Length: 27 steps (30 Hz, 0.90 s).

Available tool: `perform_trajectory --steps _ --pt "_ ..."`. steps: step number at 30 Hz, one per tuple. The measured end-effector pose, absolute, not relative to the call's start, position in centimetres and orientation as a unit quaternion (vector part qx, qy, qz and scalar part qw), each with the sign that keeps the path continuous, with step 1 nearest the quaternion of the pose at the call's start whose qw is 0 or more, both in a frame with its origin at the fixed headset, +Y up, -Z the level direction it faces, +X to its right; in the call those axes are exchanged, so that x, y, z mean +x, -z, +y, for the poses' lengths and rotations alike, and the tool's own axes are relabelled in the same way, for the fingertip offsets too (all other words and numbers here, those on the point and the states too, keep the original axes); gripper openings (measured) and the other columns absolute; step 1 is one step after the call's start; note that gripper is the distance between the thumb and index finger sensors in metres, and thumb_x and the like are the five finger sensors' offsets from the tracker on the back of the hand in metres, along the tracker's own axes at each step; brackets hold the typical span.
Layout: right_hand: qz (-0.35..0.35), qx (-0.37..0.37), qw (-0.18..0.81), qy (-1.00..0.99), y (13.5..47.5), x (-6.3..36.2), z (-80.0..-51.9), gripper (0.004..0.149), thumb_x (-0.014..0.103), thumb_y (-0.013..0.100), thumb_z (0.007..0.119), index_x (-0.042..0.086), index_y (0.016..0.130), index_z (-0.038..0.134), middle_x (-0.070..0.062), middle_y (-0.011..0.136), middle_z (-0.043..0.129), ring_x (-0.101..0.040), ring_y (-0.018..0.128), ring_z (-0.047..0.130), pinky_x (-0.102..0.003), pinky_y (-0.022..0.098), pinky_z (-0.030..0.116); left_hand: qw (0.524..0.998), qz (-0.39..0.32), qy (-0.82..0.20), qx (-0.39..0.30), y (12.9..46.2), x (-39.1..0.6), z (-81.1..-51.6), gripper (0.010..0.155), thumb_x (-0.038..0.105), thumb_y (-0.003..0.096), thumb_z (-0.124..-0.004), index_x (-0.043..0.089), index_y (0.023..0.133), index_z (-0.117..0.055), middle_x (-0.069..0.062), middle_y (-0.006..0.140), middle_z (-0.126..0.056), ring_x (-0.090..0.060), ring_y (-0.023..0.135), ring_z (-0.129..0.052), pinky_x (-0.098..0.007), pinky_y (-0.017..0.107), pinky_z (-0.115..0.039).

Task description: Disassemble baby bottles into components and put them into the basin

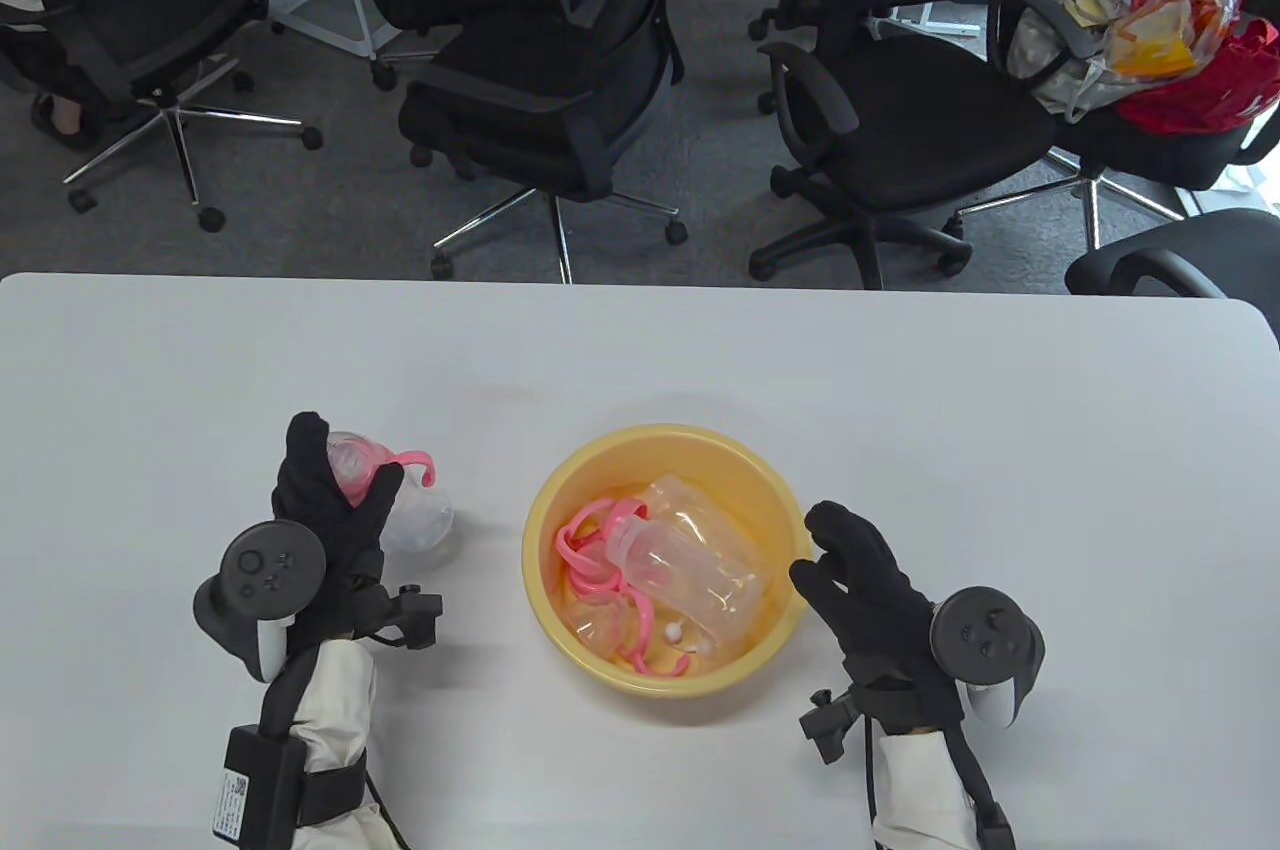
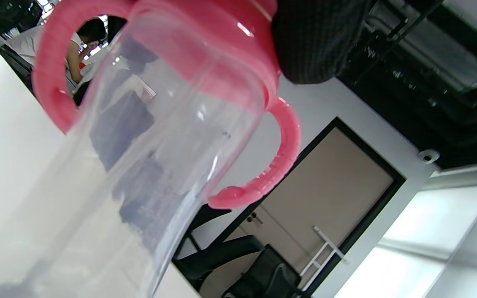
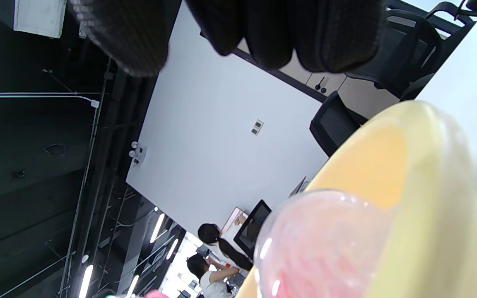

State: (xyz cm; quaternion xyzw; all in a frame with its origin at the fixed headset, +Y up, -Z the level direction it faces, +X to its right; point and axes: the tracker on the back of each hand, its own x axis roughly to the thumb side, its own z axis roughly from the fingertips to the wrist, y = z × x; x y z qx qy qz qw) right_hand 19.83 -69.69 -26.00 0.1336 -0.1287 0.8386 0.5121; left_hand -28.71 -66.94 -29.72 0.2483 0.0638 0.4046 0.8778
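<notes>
We saw the table (image 1: 640, 360) evenly, brightly lit with soft shadows. Both wrist views were tilted; the close bottle (image 2: 139, 165) and basin (image 3: 420, 198) blurred, and the windows glared.

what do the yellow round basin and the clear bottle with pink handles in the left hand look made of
The yellow round basin looks like smooth moulded plastic, with a soft sheen and a thick rolled rim. The clear bottle with pink handles held by the left hand seems to be transparent glossy plastic, since the room shows through it. Its pink handles look like opaque plastic with a ridged surface.
</notes>
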Motion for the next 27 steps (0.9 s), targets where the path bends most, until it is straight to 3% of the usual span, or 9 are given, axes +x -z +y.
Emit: perform_trajectory --steps 10,18,22,27 --pt "-0.13 0.192 0.478 -0.847 25.0 16.8 -68.3 0.067 0.042 0.058 0.074 0.007 0.11 0.049 -0.026 0.11 0.053 -0.054 0.09 0.059 -0.055 0.068 0.063 0.794 -0.092 -0.543 0.256 27.3 -24.7 -62.8 0.085 0.043 0.056 -0.083 0.021 0.118 -0.028 -0.031 0.109 -0.064 -0.05 0.091 -0.079 -0.068 0.07 -0.06" --pt "-0.117 0.251 0.449 -0.85 23.7 12.7 -67.5 0.075 0.043 0.058 0.074 0.003 0.112 0.04 -0.03 0.111 0.043 -0.057 0.091 0.051 -0.058 0.07 0.058 0.768 -0.177 -0.583 0.197 26.8 -19.6 -63.1 0.086 0.043 0.0564 -0.082 0.013 0.117 -0.03 -0.035 0.105 -0.068 -0.051 0.086 -0.084 -0.067 0.066 -0.065" --pt "-0.103 0.251 0.413 -0.869 23.5 11.6 -67.9 0.084 0.044 0.058 0.073 -0.001 0.112 0.028 -0.034 0.111 0.033 -0.06 0.092 0.043 -0.06 0.071 0.053 0.764 -0.202 -0.592 0.161 26.7 -17.6 -63.7 0.086 0.043 0.0564 -0.082 0.012 0.117 -0.029 -0.036 0.104 -0.068 -0.051 0.085 -0.084 -0.068 0.066 -0.066" --pt "-0.087 0.26 0.379 -0.884 23.4 11.2 -68.0 0.088 0.044 0.056 0.076 -0.002 0.112 0.026 -0.035 0.111 0.033 -0.061 0.091 0.044 -0.061 0.071 0.053 0.756 -0.217 -0.603 0.13 26.5 -15.9 -64.2 0.086 0.043 0.0566 -0.082 0.01 0.117 -0.03 -0.037 0.104 -0.068 -0.052 0.085 -0.084 -0.068 0.064 -0.066"
